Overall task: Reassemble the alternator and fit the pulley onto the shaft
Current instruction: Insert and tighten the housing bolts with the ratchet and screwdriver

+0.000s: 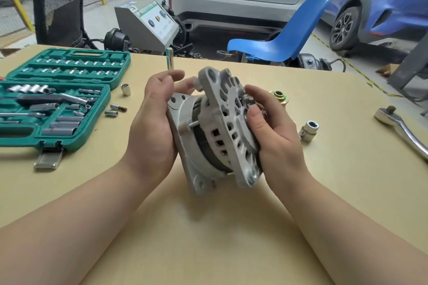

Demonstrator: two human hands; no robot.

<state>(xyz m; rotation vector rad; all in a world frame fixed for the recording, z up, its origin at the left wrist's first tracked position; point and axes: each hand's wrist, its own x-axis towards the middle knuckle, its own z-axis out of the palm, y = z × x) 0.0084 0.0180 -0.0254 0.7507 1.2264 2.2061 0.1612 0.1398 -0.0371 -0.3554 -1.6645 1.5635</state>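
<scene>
Left hand (152, 122) and right hand (275, 136) fingers curled round alternator (217, 132); halves gapped, could cock and jam the bolts if squeezed unevenly

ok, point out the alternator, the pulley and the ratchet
alternator (222, 122): head view, on the ribbed end housing
pulley (279, 96): head view, on its gold top, behind the right hand
ratchet (398, 122): head view, on the chrome handle near the head
</scene>
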